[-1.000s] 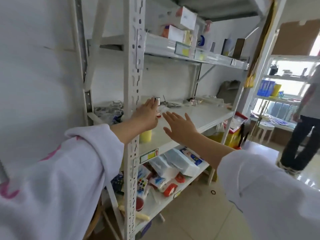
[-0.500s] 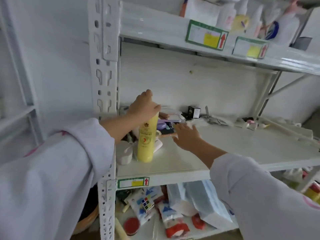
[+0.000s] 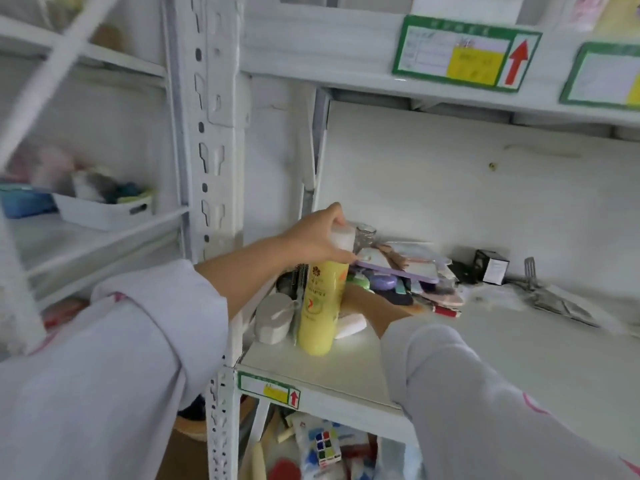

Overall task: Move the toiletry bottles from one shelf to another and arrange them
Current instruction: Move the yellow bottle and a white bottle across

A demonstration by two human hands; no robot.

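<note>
Left hand (image 3: 317, 237) is gripping the cap of the upright bottle (image 3: 320, 306); right hand (image 3: 363, 299) is lying just behind it, grip unreadable.

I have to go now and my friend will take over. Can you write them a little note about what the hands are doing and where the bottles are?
Left hand: grips the white cap of the yellow bottle, which stands upright on the middle shelf near its left front corner.
Right hand: reaching in behind the bottle, mostly hidden; cannot tell if it holds anything.
A grey jar stands just left of the bottle, a small glass jar behind it, and a pile of small items to the right.
Done: the bottle is in hand.
Left: lift it to the other shelf, bring any other bottles, line them up.
</note>
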